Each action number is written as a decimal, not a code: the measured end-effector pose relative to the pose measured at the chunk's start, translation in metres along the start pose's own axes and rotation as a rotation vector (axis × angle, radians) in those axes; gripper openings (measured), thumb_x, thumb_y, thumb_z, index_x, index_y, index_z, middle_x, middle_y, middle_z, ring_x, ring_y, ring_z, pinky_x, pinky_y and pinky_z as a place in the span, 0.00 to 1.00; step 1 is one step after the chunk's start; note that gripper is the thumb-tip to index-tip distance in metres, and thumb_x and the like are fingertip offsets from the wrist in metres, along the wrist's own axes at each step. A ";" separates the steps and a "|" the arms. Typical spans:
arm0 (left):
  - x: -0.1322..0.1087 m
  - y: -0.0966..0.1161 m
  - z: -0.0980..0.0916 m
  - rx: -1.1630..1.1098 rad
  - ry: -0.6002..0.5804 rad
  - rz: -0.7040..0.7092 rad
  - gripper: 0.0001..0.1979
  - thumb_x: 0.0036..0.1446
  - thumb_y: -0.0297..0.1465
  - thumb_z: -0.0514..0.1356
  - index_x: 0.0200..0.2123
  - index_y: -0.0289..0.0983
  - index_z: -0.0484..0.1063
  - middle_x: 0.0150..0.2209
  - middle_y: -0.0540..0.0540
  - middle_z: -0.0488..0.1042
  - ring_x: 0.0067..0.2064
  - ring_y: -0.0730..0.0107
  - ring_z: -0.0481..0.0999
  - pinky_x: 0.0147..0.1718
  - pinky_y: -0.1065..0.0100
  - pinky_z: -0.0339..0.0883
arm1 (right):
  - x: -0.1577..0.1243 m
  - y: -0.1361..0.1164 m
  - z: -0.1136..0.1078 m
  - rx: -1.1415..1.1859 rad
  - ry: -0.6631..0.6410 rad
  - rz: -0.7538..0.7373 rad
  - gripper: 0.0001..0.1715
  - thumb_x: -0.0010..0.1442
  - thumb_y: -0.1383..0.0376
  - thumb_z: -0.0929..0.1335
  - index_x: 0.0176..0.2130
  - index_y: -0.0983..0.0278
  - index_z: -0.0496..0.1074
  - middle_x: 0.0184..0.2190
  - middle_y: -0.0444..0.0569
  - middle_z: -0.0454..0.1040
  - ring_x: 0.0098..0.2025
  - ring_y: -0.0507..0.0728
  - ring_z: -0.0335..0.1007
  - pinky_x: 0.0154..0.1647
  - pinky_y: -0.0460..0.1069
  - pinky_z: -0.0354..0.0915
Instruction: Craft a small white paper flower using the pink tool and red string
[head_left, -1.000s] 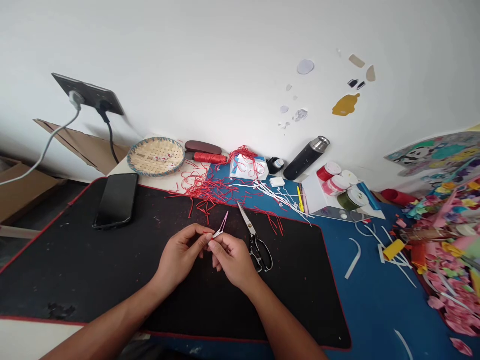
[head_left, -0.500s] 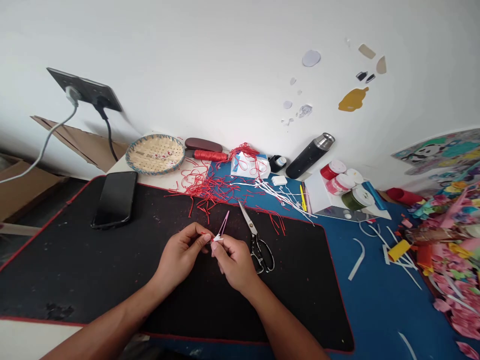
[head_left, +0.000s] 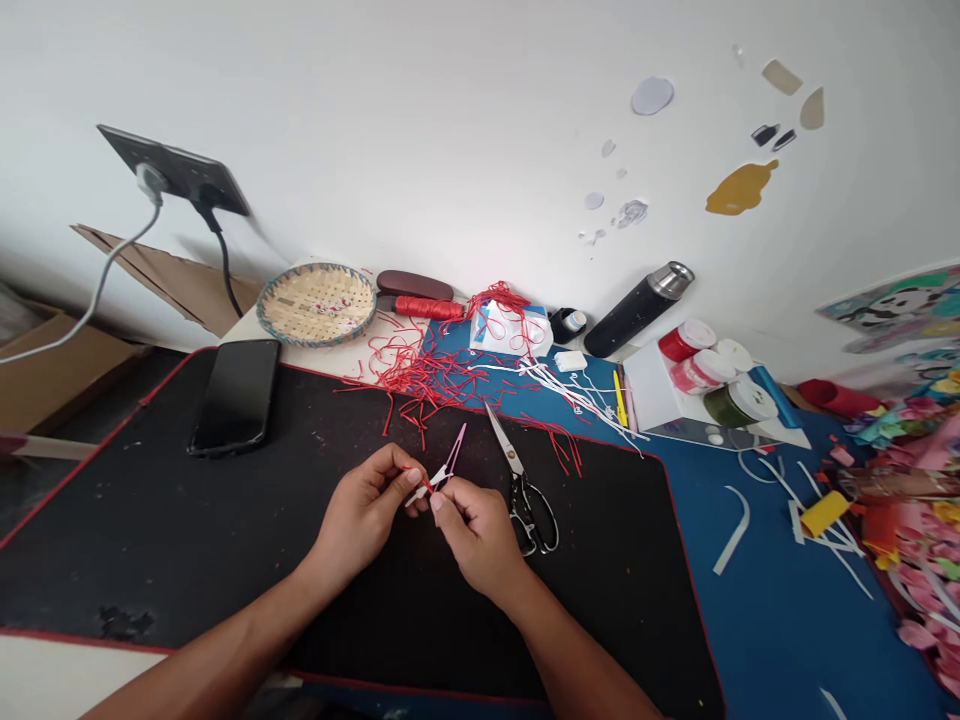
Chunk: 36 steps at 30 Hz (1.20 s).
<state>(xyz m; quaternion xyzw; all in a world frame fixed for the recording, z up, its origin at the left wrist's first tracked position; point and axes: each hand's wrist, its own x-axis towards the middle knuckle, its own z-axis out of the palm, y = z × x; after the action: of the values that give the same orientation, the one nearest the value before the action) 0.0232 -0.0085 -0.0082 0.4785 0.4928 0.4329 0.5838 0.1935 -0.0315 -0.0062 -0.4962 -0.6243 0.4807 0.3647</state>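
Both hands are over the black desk mat (head_left: 150, 520), close together. My left hand (head_left: 364, 505) and my right hand (head_left: 476, 530) pinch a thin, pale V-shaped strip loop (head_left: 450, 460), whose narrow tip points up and away from me. A short piece of red cord (head_left: 416, 478) runs from the left fingertips to the loop. Fingers hide part of the loop's lower end. Black-handled steel scissors (head_left: 517, 475) lie on the mat just right of my right hand, untouched. A tangle of red cord clippings (head_left: 424, 380) lies beyond my hands.
A black phone (head_left: 236, 398) lies on the mat at left. A woven basket (head_left: 315, 343), thermos (head_left: 637, 310) and red spool (head_left: 420, 307) stand along the wall. White strips (head_left: 577, 395) and paint jars (head_left: 701, 370) lie right, with pink paper scraps (head_left: 930, 630) farther right.
The view has drifted, so the desk items sit further right. My right hand has shifted down the loop, and the loop's lower end now shows past my left fingers.
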 end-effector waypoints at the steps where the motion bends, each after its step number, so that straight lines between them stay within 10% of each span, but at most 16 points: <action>1: 0.000 0.000 0.000 -0.018 0.000 -0.004 0.11 0.62 0.37 0.65 0.31 0.39 0.72 0.25 0.51 0.77 0.27 0.69 0.76 0.28 0.69 0.71 | 0.000 0.000 0.000 -0.004 0.001 -0.001 0.22 0.72 0.57 0.64 0.27 0.61 0.67 0.21 0.40 0.62 0.23 0.51 0.55 0.28 0.48 0.54; 22: 0.000 -0.003 0.001 0.017 -0.004 0.027 0.10 0.66 0.35 0.61 0.32 0.39 0.72 0.27 0.52 0.76 0.27 0.70 0.76 0.29 0.69 0.70 | 0.001 0.000 0.001 0.013 -0.048 -0.036 0.19 0.71 0.61 0.64 0.28 0.63 0.67 0.21 0.39 0.61 0.23 0.50 0.56 0.27 0.46 0.52; 29: -0.004 -0.003 0.001 0.005 0.033 0.126 0.10 0.68 0.37 0.61 0.35 0.39 0.72 0.27 0.53 0.75 0.27 0.71 0.74 0.28 0.70 0.70 | -0.002 0.006 -0.001 0.231 -0.158 0.088 0.24 0.72 0.49 0.64 0.34 0.64 0.73 0.19 0.40 0.67 0.20 0.49 0.63 0.23 0.44 0.59; 36: -0.007 0.004 0.000 -0.095 -0.016 0.147 0.15 0.67 0.43 0.63 0.35 0.38 0.72 0.27 0.51 0.77 0.27 0.70 0.76 0.28 0.70 0.72 | 0.003 0.010 -0.001 0.439 0.007 0.182 0.30 0.68 0.40 0.66 0.34 0.64 0.72 0.19 0.40 0.68 0.15 0.47 0.60 0.13 0.41 0.52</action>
<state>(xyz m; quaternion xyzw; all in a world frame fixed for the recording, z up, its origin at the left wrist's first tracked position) 0.0225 -0.0148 -0.0033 0.4885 0.4305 0.4935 0.5766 0.1968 -0.0281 -0.0153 -0.4609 -0.4562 0.6342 0.4210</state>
